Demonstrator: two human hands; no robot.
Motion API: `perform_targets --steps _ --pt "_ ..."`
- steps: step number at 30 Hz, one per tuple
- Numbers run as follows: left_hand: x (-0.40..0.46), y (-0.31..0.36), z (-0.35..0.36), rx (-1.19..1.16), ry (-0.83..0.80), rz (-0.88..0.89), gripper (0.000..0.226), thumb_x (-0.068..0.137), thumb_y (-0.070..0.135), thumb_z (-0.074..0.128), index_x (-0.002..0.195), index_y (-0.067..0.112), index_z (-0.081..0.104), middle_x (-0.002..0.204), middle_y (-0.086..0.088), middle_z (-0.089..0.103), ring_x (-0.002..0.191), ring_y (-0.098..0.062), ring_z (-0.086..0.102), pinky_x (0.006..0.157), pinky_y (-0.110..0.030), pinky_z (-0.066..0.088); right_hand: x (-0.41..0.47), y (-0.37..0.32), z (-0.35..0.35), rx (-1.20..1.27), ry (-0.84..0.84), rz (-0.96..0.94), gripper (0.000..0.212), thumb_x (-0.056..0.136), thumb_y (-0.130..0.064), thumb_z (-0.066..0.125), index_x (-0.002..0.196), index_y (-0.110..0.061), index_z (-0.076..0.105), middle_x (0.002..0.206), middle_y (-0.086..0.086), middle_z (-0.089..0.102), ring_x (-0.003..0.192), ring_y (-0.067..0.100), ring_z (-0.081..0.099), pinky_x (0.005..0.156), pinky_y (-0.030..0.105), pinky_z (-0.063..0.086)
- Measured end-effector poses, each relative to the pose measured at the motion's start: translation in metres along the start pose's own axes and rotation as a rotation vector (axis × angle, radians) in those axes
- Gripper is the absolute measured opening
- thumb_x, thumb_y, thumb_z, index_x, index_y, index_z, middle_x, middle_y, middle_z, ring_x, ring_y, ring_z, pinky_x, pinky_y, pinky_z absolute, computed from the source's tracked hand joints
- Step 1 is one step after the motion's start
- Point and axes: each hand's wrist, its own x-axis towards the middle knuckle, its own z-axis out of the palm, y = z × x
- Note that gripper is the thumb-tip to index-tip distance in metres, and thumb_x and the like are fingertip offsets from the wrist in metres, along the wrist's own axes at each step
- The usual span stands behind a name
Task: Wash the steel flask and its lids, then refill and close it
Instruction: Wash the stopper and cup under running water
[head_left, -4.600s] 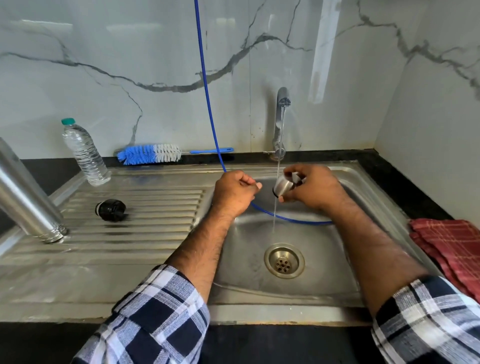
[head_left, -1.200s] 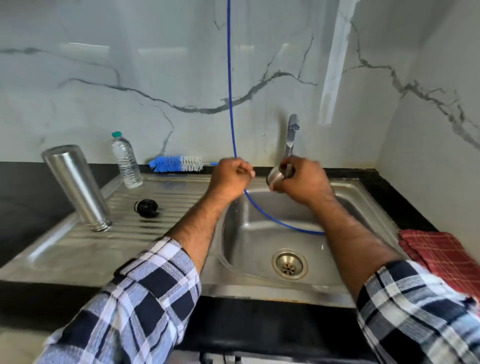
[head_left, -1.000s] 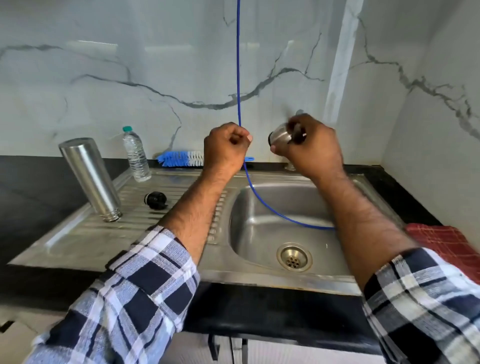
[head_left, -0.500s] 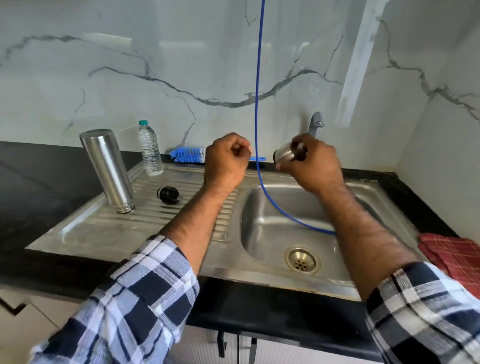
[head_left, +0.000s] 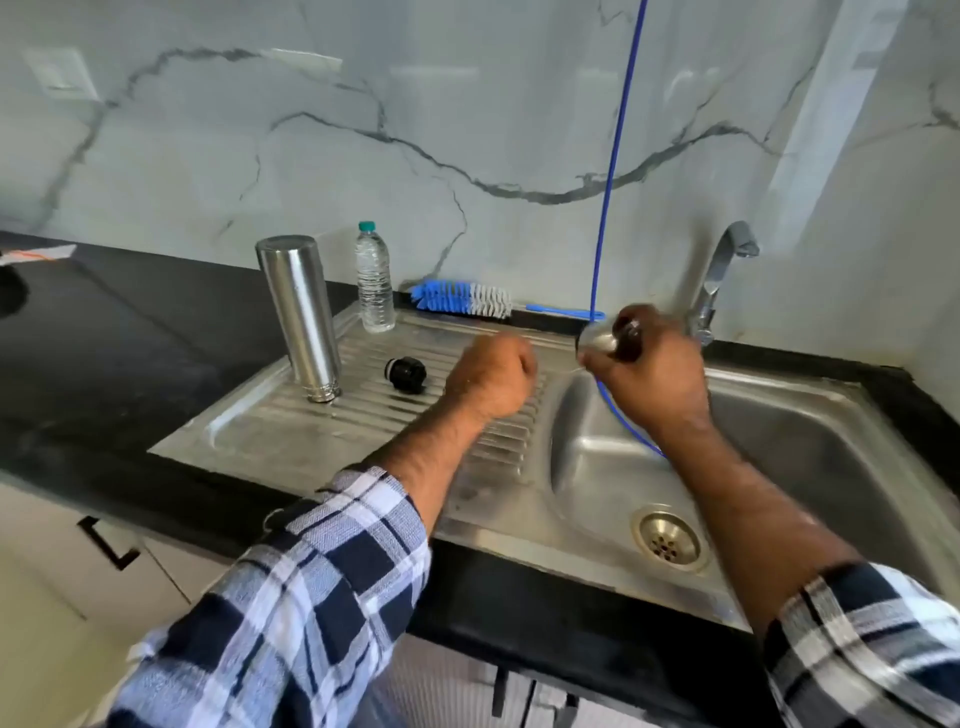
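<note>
Steel lid (head_left: 597, 340) in curled right hand (head_left: 649, 374); left hand (head_left: 491, 382) an empty fist

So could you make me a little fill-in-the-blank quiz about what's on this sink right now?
1. The steel flask stands upside down on the ____.
2. The right hand holds a small steel ____.
3. The black lid lies between the flask and the ____ hand.
4. The blue and white bottle brush lies against the ____.

Missing words: drainboard; lid; left; wall
</note>
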Motion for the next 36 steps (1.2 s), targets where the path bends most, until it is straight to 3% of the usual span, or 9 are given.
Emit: perform_targets --steps 1,3,5,10,14,25,30,33,36 --pt "-0.003 -0.007 0.004 0.067 -0.113 -0.059 0.013 0.088 0.015 0.074 0.079 0.024 0.074 0.074 0.010 0.074 0.072 -0.013 0.073 0.081 -0.037 0.065 -0.002 0.002 0.010 -0.100 -0.144 0.016 0.041 0.068 -0.046 0.092 0.094 -0.024 0.069 0.090 0.000 0.072 0.082 0.023 0.068 0.070 0.028 0.048" --pt "-0.004 -0.022 0.005 0.029 -0.063 -0.116 0.013 0.086 0.018 0.078 0.077 0.026 0.075 0.076 0.011 0.075 0.074 -0.014 0.074 0.082 -0.039 0.066 -0.005 0.008 0.024 -0.164 -0.300 0.084 0.041 0.063 -0.043 0.094 0.090 -0.026 0.070 0.089 -0.001 0.073 0.085 0.022 0.069 0.069 0.027 0.046" --pt "0.005 -0.032 -0.007 -0.080 0.102 -0.103 0.016 0.087 0.021 0.081 0.075 0.027 0.072 0.078 0.014 0.074 0.076 -0.012 0.073 0.082 -0.036 0.065 0.002 0.005 0.029 -0.003 -0.248 0.120 0.046 0.062 -0.040 0.096 0.098 -0.028 0.070 0.090 -0.006 0.072 0.085 0.016 0.068 0.067 0.026 0.046" --pt "0.040 -0.051 -0.052 -0.093 0.124 -0.035 0.013 0.087 0.021 0.084 0.087 0.027 0.073 0.086 0.011 0.074 0.083 -0.011 0.074 0.089 -0.035 0.063 0.042 -0.030 0.059 0.245 -0.211 0.165 0.063 0.060 -0.034 0.102 0.109 -0.022 0.063 0.094 -0.008 0.065 0.088 0.016 0.064 0.073 0.031 0.050" --pt "0.063 -0.069 -0.068 -0.090 0.228 -0.081 0.010 0.088 0.024 0.080 0.080 0.026 0.074 0.082 0.012 0.076 0.078 -0.012 0.073 0.081 -0.038 0.065 0.070 -0.052 0.107 0.213 -0.289 0.112 0.064 0.057 -0.035 0.103 0.112 -0.021 0.073 0.099 -0.006 0.073 0.094 0.017 0.070 0.066 0.022 0.045" --pt "0.095 -0.108 -0.062 -0.093 0.226 -0.207 0.016 0.090 0.028 0.081 0.077 0.024 0.072 0.073 0.014 0.071 0.073 -0.007 0.069 0.080 -0.036 0.063 0.115 -0.071 0.185 0.076 -0.470 0.040 0.077 0.071 -0.036 0.099 0.137 -0.011 0.068 0.131 0.006 0.071 0.103 0.014 0.061 0.088 0.024 0.046" --pt "0.100 -0.111 -0.056 -0.113 0.220 -0.213 0.015 0.091 0.026 0.080 0.079 0.021 0.073 0.075 0.011 0.071 0.073 -0.007 0.069 0.080 -0.036 0.063 0.115 -0.071 0.193 0.067 -0.476 -0.013 0.076 0.073 -0.038 0.097 0.137 -0.010 0.066 0.128 0.005 0.071 0.104 0.016 0.061 0.088 0.028 0.049" --pt "0.100 -0.110 -0.054 -0.107 0.221 -0.222 0.016 0.090 0.027 0.080 0.078 0.020 0.072 0.074 0.009 0.071 0.073 -0.010 0.069 0.079 -0.037 0.063 0.113 -0.072 0.194 0.018 -0.491 -0.064 0.062 0.072 -0.042 0.097 0.119 -0.011 0.071 0.115 0.005 0.072 0.101 0.021 0.066 0.087 0.037 0.057" --pt "0.101 -0.107 -0.054 -0.102 0.221 -0.233 0.017 0.091 0.029 0.080 0.078 0.023 0.071 0.076 0.010 0.071 0.075 -0.010 0.069 0.080 -0.039 0.063 0.109 -0.071 0.194 -0.018 -0.506 -0.095 0.075 0.071 -0.046 0.096 0.131 -0.014 0.067 0.122 0.003 0.070 0.111 0.022 0.066 0.085 0.031 0.051"
